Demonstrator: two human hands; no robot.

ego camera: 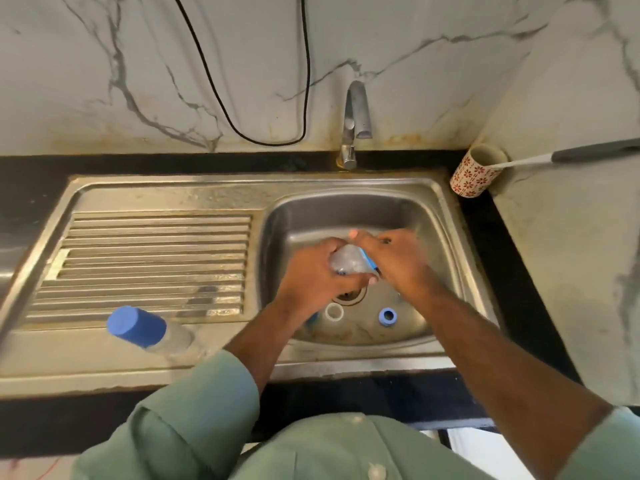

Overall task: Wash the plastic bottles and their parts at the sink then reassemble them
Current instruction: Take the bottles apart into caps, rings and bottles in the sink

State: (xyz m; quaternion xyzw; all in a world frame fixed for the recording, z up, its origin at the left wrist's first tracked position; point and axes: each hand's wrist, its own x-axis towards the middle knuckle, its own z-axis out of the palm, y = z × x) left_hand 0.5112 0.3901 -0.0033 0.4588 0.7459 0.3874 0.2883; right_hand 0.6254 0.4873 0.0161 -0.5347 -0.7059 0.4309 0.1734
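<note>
At the centre of the frame, over the basin of the steel sink [446, 216], both hands meet around a clear bottle [348, 259]. The left hand [313, 275] curls round it from the left and below, thumb underneath. The right hand [398, 258] comes in from the right with its fingers bent over the bottle's far end, next to a blue part [367, 259] that shows between the two hands; motion blur hides just what those fingers hold. Below the hands, on the basin floor, a white ring [334, 312] lies just left of a blue ring [388, 317], the two apart, with the drain [349, 295] just above them. At lower left a second bottle [169, 336] with a large blue cap [135, 325] lies on its side on the sink's flat edge, below the ribbed drainboard [152, 258]. The tap [355, 123] stands at upper centre, its spout over the basin's rear. At the right edge a patterned cup [476, 171] holds a long-handled tool [561, 155] that leans out to the right. A black cable [304, 81] loops down the marble wall [104, 64]. Green sleeves [194, 410] fill the bottom.
</note>
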